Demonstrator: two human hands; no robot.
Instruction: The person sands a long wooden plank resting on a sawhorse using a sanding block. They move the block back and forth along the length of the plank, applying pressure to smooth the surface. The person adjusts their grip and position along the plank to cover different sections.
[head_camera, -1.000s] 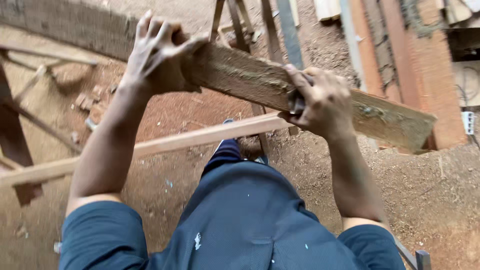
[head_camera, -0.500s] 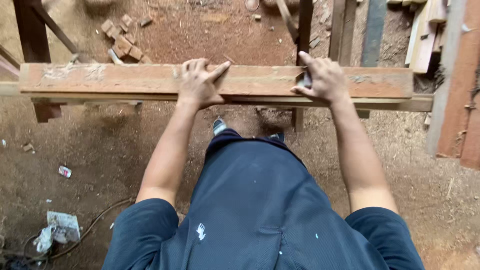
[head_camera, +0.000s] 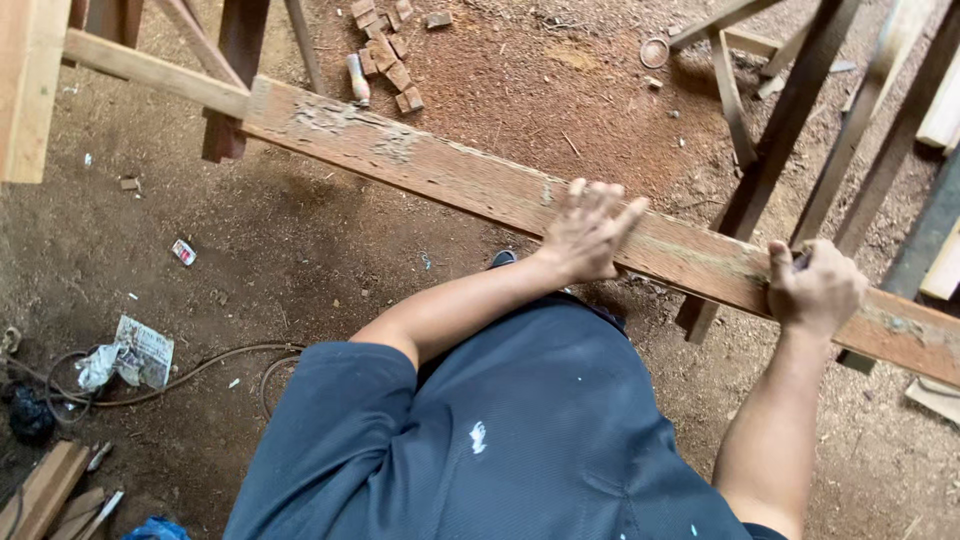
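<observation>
Plank under my hands: pale brown, grey-white crusty patches near far end, greenish smear near my right hand. My shirt: dark blue, small white paint flecks. Ground beyond plank: reddish-brown sawdust. Small blocks past plank: orange-brown. Cable left of shirt: dull brown-grey. Crumpled paper beside cable: white, grey print.

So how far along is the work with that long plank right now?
Done: the plank is already up off the dirt floor, its far end over a timber frame. In hand: the left hand lies flat on the plank's top face, while the right hand grips its edge, apparently with a small tool I can't identify. What's left isn't clear; no cut or mark shows.
</observation>
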